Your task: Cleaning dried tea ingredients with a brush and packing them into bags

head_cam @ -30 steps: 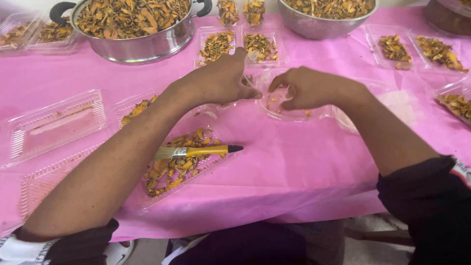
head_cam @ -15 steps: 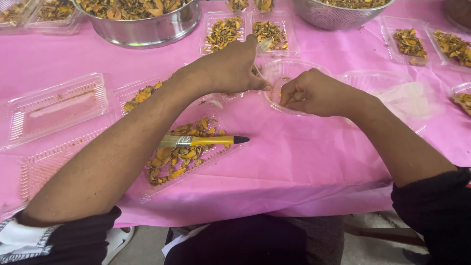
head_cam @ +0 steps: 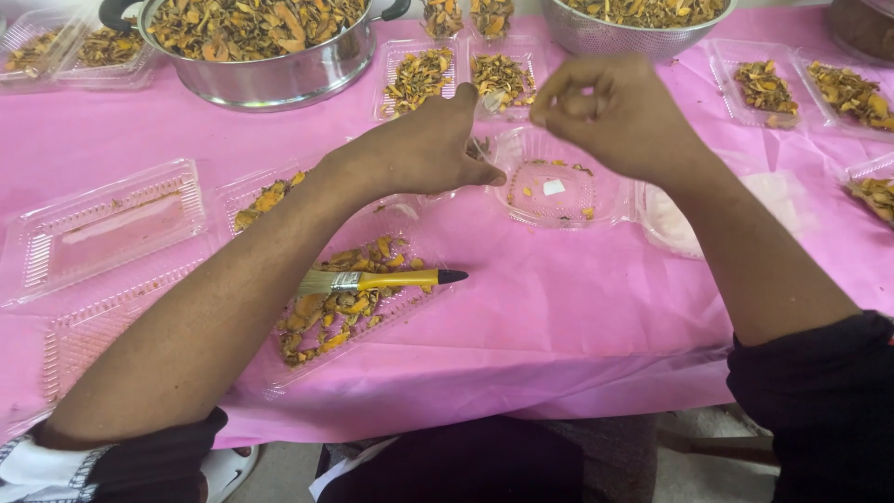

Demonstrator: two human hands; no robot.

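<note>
My left hand (head_cam: 424,149) rests on the pink tablecloth with its thumb at the left rim of a clear plastic clamshell tray (head_cam: 596,200). That tray holds a small white slip (head_cam: 553,187) and a few orange crumbs. My right hand (head_cam: 615,112) is lifted above the tray, fingertips pinched together; whether anything is between them is too small to tell. Near my left forearm, a small brush (head_cam: 382,279) with a yellow handle and black tip lies across an open tray of dried orange pieces (head_cam: 345,312).
A steel pot (head_cam: 256,42) and a steel colander (head_cam: 643,23), both full of dried pieces, stand at the back. Filled small trays (head_cam: 461,79) sit between them and at the right (head_cam: 801,88). An empty clamshell (head_cam: 102,228) lies at the left.
My right hand has risen off the clear tray and now hovers above it with pinched fingers. My left hand has stayed by the tray's rim. The brush has not moved.
</note>
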